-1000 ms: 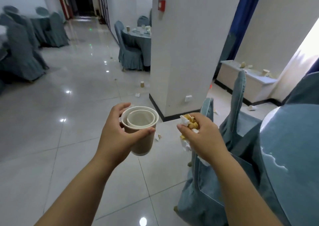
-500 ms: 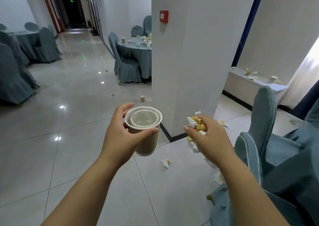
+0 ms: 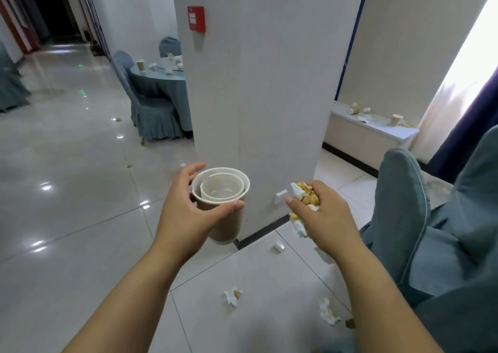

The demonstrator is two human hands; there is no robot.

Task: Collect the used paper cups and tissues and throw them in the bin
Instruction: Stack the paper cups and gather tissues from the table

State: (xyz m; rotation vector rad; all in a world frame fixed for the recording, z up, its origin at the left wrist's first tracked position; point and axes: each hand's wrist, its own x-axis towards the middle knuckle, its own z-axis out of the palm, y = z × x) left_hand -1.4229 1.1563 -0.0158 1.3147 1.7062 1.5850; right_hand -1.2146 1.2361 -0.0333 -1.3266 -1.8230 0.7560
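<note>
Holding nested paper cups: left hand, fingers wrapped round the outer cup. Right hand: fingers curled tight on crumpled tissues. More tissue scraps on floor.

The floor is glossy pale tile, throwing back ceiling lights. The stacked cups in the left hand are matt paper, brown outside, off-white within. At three o'clock from them, the right hand grips crumpled white tissue, soft and rough. The pillar looks matt painted. Chair covers are blue-grey cloth.
</note>
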